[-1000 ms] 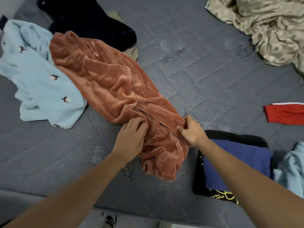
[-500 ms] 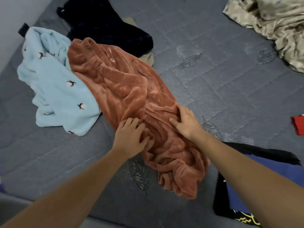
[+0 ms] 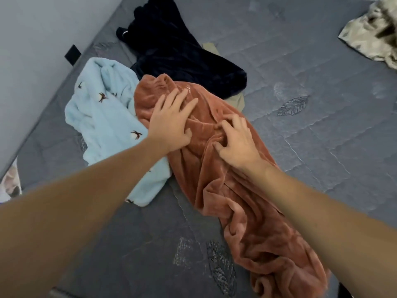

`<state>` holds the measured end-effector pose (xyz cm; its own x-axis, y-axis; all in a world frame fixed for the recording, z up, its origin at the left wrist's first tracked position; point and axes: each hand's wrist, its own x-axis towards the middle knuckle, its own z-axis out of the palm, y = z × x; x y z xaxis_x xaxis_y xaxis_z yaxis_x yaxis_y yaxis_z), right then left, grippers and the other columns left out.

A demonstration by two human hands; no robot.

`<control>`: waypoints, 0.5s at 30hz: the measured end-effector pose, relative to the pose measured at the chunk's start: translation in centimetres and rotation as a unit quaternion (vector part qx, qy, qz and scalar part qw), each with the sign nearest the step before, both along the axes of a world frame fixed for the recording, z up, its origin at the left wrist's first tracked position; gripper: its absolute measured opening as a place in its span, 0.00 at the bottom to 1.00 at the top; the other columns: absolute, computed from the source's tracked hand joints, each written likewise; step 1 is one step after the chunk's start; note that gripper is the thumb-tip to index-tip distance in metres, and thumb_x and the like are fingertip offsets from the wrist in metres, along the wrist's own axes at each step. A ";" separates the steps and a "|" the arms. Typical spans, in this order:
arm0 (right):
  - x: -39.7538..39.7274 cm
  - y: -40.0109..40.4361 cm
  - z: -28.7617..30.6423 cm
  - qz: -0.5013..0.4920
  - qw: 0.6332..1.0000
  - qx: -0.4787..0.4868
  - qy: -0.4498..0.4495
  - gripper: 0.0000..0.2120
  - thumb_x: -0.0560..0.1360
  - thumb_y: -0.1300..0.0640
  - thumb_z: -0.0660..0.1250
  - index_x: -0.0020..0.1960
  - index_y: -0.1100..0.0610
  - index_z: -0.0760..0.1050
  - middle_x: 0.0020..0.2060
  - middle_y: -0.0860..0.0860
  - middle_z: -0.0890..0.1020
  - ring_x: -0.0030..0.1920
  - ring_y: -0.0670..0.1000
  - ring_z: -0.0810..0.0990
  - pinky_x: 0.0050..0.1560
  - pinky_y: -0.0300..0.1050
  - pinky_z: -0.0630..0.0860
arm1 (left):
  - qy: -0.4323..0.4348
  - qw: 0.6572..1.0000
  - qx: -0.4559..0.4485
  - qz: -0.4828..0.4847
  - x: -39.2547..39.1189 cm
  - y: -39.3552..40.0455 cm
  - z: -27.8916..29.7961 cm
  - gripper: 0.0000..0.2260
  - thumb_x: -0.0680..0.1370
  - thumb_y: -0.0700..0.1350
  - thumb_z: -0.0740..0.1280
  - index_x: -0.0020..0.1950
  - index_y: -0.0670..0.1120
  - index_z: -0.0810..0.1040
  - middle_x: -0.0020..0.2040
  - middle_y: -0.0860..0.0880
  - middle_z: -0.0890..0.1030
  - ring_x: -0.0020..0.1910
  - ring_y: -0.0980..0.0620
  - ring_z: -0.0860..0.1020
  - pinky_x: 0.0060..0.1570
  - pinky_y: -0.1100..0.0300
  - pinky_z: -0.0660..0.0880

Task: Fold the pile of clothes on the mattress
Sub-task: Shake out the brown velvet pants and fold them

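— Left hand (image 3: 171, 120): spread flat, fingers straight, pressing down on the upper end of the rust velvet garment (image 3: 236, 190). Good anchor. Worth keeping the palm low and the fingers fanned.

— And the right hand (image 3: 236, 145)?

— Just right of the left, on the same garment, fingers curled and clawing into a ridge of pile. Bunching the cloth rather than smoothing it, by the look. Better to flatten those fingers and sweep outward and down the length, away from the anchor.

— Where exactly on the mattress (image 3: 322, 125)?

— Lying in a long diagonal from the far pile toward the near right edge, heavily creased at the lower end. Upper end resting against the light blue fleece with bird prints (image 3: 103, 117), overlapping its right side, and touching the dark navy garment (image 3: 182, 61) behind.

— Risk there?

— Probably dragging the blue fleece along when pulling. Best to lift the velvet free of its neighbours first, then spread it on bare mattress to the right.

— Anything else nearby?

— A patterned beige cloth (image 3: 373, 37) well apart, far right of the velvet. No bearing on this step.

— Stage of the step?

— Still spreading; no fold made yet, judging by the wrinkles.
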<state>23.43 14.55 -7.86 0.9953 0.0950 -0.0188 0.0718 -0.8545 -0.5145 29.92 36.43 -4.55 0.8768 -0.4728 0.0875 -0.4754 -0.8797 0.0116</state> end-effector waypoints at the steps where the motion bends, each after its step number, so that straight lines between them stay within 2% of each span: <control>1: 0.4 0.2 0.1 0.000 1.000 0.005 0.017 0.15 0.72 0.54 0.72 0.58 0.52 0.75 0.62 0.48 0.71 0.64 0.53 0.70 0.67 0.56 0.73 | 0.013 1.000 0.019 -0.003 1.1 0.6 0.3 0.38 0.71 0.54 0.68 0.81 0.54 0.64 0.81 0.45 0.63 0.81 0.41 0.58 0.80 0.41 0.52; 3: 1.0 0.3 0.5 -0.006 0.998 0.007 0.059 0.11 0.72 0.58 0.71 0.52 0.51 0.74 0.56 0.47 0.71 0.57 0.52 0.71 0.61 0.55 0.76 | 0.039 0.998 0.053 -0.014 2.5 1.6 0.5 0.37 0.72 0.59 0.67 0.80 0.55 0.65 0.81 0.47 0.64 0.82 0.42 0.57 0.81 0.40 0.48; 4: 1.1 0.4 0.7 -0.009 0.997 0.002 0.072 0.13 0.71 0.59 0.70 0.54 0.51 0.74 0.56 0.48 0.71 0.57 0.53 0.71 0.60 0.55 0.76 | 0.046 0.997 0.065 -0.020 3.0 2.0 0.5 0.36 0.73 0.61 0.67 0.80 0.55 0.65 0.81 0.47 0.65 0.82 0.43 0.57 0.81 0.40 0.47; 7: 1.5 0.8 1.5 -0.001 0.994 -0.021 0.106 0.28 0.71 0.58 0.70 0.70 0.50 0.68 0.62 0.49 0.69 0.64 0.54 0.68 0.64 0.53 0.74 | 0.043 0.996 0.076 -0.026 3.7 2.6 0.7 0.34 0.74 0.66 0.65 0.79 0.56 0.67 0.79 0.48 0.67 0.81 0.44 0.58 0.80 0.41 0.50; 9: 1.8 1.3 1.8 0.007 0.993 -0.042 0.112 0.31 0.71 0.58 0.70 0.73 0.52 0.67 0.60 0.48 0.68 0.65 0.53 0.66 0.63 0.51 0.74 | 0.037 0.996 0.075 -0.033 4.0 3.0 0.9 0.35 0.74 0.69 0.65 0.79 0.56 0.68 0.80 0.47 0.66 0.80 0.44 0.58 0.80 0.41 0.50; 13: 1.8 1.7 2.0 -0.002 0.990 -0.059 0.127 0.19 0.72 0.60 0.68 0.62 0.53 0.69 0.55 0.47 0.64 0.61 0.53 0.64 0.58 0.48 0.71 | 0.030 0.996 0.068 -0.053 5.4 4.3 1.4 0.38 0.67 0.72 0.73 0.70 0.53 0.75 0.83 0.42 0.57 0.83 0.41 0.52 0.80 0.39 0.49; 15: 1.7 1.6 1.8 -0.008 0.989 -0.029 0.144 0.17 0.70 0.62 0.68 0.56 0.50 0.68 0.55 0.47 0.65 0.58 0.52 0.64 0.57 0.47 0.69 | 0.036 0.992 0.107 -0.059 6.3 4.8 1.8 0.38 0.65 0.71 0.76 0.69 0.52 0.75 0.84 0.40 0.54 0.83 0.40 0.49 0.80 0.39 0.47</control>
